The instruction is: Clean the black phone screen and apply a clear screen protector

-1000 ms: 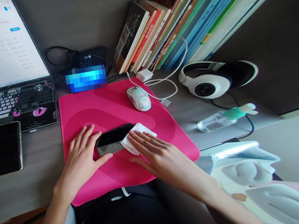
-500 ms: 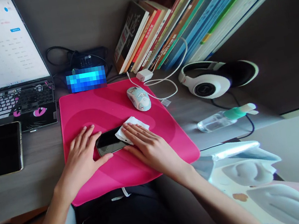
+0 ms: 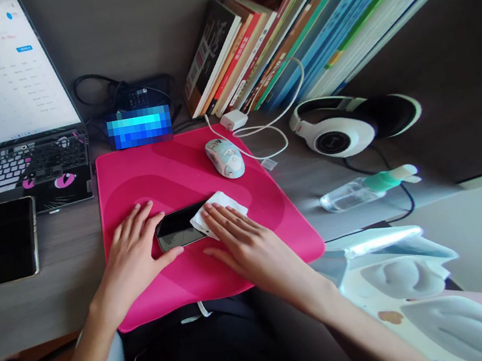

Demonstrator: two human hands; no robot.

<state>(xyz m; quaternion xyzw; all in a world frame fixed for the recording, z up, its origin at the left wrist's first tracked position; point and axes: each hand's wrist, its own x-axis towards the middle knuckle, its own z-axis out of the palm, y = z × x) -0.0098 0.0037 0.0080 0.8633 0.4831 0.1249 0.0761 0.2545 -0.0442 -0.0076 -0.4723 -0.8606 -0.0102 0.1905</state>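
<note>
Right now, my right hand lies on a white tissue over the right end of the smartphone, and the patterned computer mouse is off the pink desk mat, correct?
Not quite: the head view shows the patterned computer mouse on the pink desk mat, not off it. Your right hand does lie on a white tissue over the right end of the smartphone.

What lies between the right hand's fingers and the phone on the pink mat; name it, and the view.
A white tissue: in the head view, the right hand has its fingers on it, over the phone.
</note>
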